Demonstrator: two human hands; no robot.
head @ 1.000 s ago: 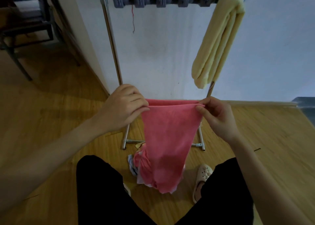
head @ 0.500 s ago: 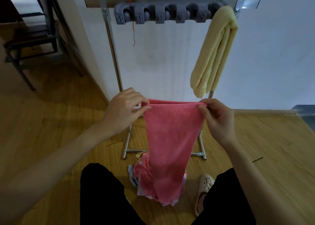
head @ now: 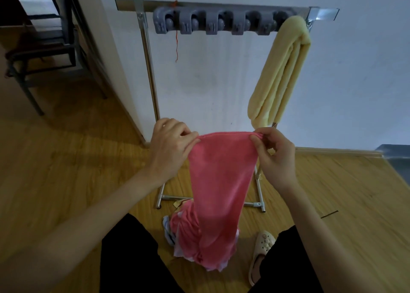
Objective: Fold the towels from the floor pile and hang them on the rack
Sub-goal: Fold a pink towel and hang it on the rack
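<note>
head view, left hand: the left hand pinches the top left corner of a pink terry towel, fingers curled over the folded edge.
head view, right hand: the right hand pinches the top right corner of the same towel between thumb and curled fingers.
pink towel: held up between the two hands in front of the rack, its top edge doubled over and stretched nearly level; the rest hangs down and narrows toward the floor.
floor pile: the towel's lower end reaches a small heap of pink and pale cloth on the wooden plank floor, between the person's black trouser legs.
rack: a silver metal floor rack stands against the white wall, its top bar carrying a row of grey plastic clips.
yellow towel: a folded pale yellow terry towel hangs over the right end of the top bar, well above the pink towel.
thread: a thin red thread dangles from the bar near the left clips.
footwear: a beige perforated clog is beside the heap, on the right.
background: a dark metal chair stands at the far left.
</note>
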